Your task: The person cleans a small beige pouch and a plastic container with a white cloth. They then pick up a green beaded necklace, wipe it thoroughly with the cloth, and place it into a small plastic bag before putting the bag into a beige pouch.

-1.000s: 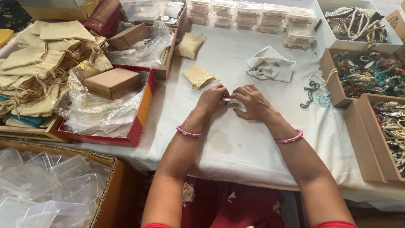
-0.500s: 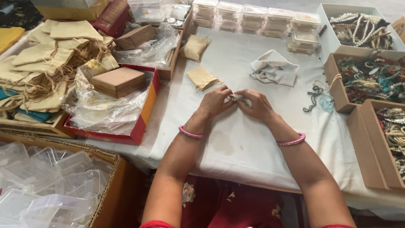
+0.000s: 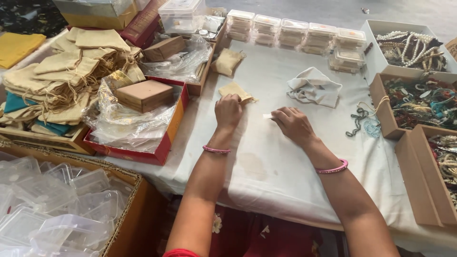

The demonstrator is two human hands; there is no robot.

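Hands apart on the white table cloth (image 3: 266,176), each at its own small thing.

I see my left hand (image 3: 228,110) closed on the tan pouch (image 3: 236,89) poking past its knuckles; my right hand (image 3: 295,124) pinches a small white piece (image 3: 268,116) at its fingertips.

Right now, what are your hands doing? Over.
Left hand on the small beige pouch. Right hand pinching a small white piece. White cloth beyond, not in the way.

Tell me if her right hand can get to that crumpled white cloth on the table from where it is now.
Probably yes. The right hand rests on the table cover, and the crumpled white cloth lies just beyond it with only bare cover between them; nothing stands in the way.
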